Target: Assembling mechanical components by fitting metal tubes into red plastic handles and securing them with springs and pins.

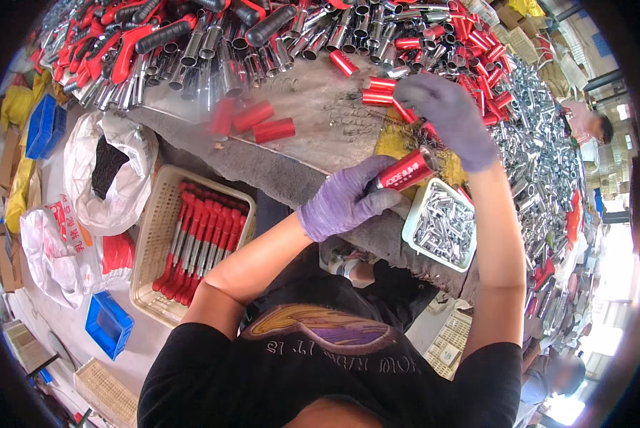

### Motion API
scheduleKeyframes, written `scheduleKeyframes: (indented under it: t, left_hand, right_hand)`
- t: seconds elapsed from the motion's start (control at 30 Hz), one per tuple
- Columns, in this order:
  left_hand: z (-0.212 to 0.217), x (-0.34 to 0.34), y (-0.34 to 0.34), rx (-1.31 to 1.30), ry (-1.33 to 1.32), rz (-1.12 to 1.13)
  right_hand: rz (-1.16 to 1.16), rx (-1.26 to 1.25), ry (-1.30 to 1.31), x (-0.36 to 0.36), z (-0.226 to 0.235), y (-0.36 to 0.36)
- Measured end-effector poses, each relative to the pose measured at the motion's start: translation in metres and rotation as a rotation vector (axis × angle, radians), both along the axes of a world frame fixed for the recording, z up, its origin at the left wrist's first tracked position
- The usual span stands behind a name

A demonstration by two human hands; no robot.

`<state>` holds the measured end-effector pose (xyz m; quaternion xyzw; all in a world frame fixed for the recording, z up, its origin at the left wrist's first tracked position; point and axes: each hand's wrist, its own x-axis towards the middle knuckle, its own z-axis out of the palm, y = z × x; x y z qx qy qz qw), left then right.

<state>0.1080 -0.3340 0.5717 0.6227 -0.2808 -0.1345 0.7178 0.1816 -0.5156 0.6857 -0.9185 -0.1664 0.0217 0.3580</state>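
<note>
My left hand [343, 200], in a purple glove, grips a red metal tube [405, 171] at an angle over the workbench edge. My right hand [452, 118], also in a purple glove, hovers just above the tube's upper end, fingers curled down over a small part I cannot make out, close to the red tubes behind it. Just right of the held tube sits a white tray [414, 221] filled with several small silver pins. Loose red tubes [263, 125] lie on the grey bench [313, 153] to the left.
Chrome tubes and red-and-black handles [191, 39] pile at the bench's far side; silver fittings [541, 150] heap on the right. A beige basket [152, 235] of finished red-handled pieces stands on the floor at left, beside white bags [113, 171] and blue bins [109, 324]. Another person [591, 125] works at far right.
</note>
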Motion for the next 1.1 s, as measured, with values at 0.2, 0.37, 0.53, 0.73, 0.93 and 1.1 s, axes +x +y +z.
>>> scheduleKeyframes:
  t: [0.2, 0.37, 0.53, 0.73, 0.93, 1.1]
  left_hand:
    - [-0.018, -0.006, 0.009, 0.012, -0.022, -0.057]
    - [-0.032, -0.010, 0.014, -0.162, 0.172, -0.120]
    - [-0.029, -0.007, 0.012, -0.108, 0.157, -0.154]
    - [-0.027, -0.008, 0.016, -0.165, 0.181, -0.166]
    - [-0.031, -0.008, 0.015, -0.176, 0.173, -0.160]
    - [-0.035, -0.008, 0.017, -0.154, 0.055, -0.116]
  right_hand:
    - [0.139, -0.937, -0.081, 0.052, -0.082, 0.013]
    - [0.063, -0.877, -0.106, 0.051, -0.060, 0.021]
    - [-0.144, -0.625, -0.427, 0.013, 0.006, -0.022]
    - [0.266, -0.315, -0.408, -0.074, 0.086, -0.014]
    - [0.322, -0.419, -0.379, -0.097, 0.081, 0.033]
    - [0.436, -0.602, -0.481, -0.074, 0.079, 0.044]
